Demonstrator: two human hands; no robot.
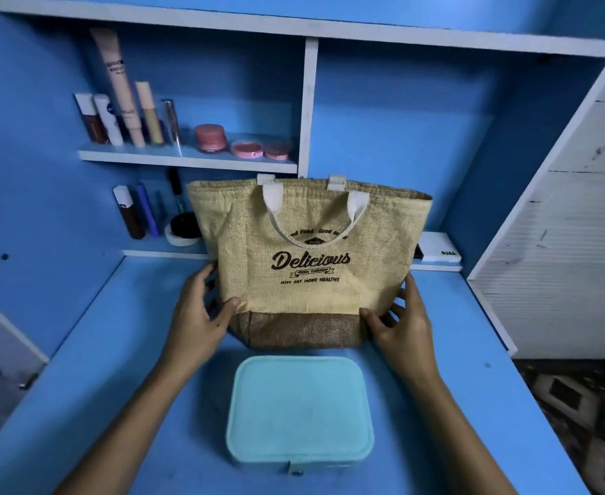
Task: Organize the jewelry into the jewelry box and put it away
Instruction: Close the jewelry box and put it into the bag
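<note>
Both our left hand [201, 309] and right hand [401, 316] grip the jute bag [308, 259]; we judge the closed jewelry box [299, 409] goes inside next.

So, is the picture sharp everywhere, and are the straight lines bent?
Head view: the tote bag print and the teal jewelry box are sharp; the floor at the right edge is blurred; the shelf edges bow from the wide lens; light is dim and bluish.

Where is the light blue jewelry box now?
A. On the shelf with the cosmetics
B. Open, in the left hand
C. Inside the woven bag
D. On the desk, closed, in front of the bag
D: the jewelry box lies closed on the desk, nearer the camera than the bag, which both hands hold.
</note>
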